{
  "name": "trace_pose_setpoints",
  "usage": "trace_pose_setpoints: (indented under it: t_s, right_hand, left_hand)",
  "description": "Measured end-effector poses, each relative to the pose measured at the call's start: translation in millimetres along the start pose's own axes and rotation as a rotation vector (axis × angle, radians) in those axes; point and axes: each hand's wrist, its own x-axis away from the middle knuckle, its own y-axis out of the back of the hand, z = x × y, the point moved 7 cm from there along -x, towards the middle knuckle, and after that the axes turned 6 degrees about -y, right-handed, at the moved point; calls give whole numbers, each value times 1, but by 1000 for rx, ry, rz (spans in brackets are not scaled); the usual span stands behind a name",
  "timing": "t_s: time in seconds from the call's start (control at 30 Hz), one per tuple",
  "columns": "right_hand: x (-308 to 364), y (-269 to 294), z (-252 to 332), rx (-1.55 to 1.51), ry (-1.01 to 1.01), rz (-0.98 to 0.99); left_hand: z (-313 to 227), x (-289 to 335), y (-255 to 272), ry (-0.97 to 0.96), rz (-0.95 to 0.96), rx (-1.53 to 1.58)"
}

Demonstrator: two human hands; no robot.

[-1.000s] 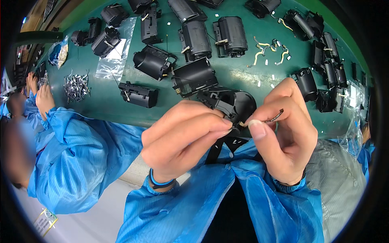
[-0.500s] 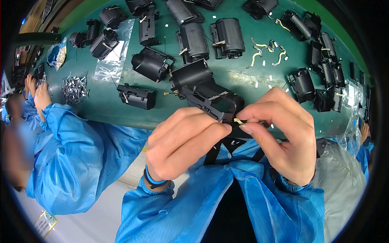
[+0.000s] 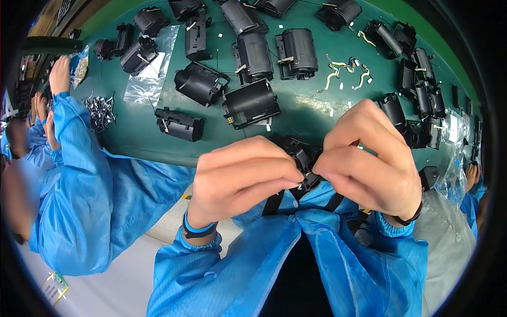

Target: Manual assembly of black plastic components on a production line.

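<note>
Had a pile of leads (image 3: 100,112) far left on the green desk (image 3: 132,133), then left hand (image 3: 240,174), grip pinching a black housing (image 3: 302,152) between both hands, then right hand (image 3: 372,164), grip pressed together at its edge, tbh couldn't tell on what.
</note>
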Motion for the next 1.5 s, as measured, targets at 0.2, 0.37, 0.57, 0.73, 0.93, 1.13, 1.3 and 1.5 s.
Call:
trace_pose_setpoints:
  t_s: [0.2, 0.37, 0.57, 0.73, 0.93, 1.13, 1.3, 1.5]
  right_hand:
    - [-3, 9, 16, 112, 218, 18]
    - [3, 11, 1, -8, -93, -210]
    - [13, -12, -1, -242, -389, -354]
    - [10, -16, 2, -207, -396, -377]
    - [7, -20, -3, -207, -460, -333]
    - [4, -19, -4, -270, -325, -365]
    - [8, -18, -11, -305, -302, -337]
    - [9, -17, -19, -392, -420, -293]
  left_hand:
    - [8, -3, 4, 118, -17, 160]
    - [-10, -3, 8, -36, -72, -195]
    - [-30, 4, -5, -280, -88, -587]
    - [-34, 3, -10, -339, -96, -726]
    - [-35, 1, -13, -316, -61, -790]
    - [-25, 1, 1, -257, -204, -586]
    - [-21, 1, 6, -201, -244, -473]
    - [-19, -1, 7, -158, -200, -461]
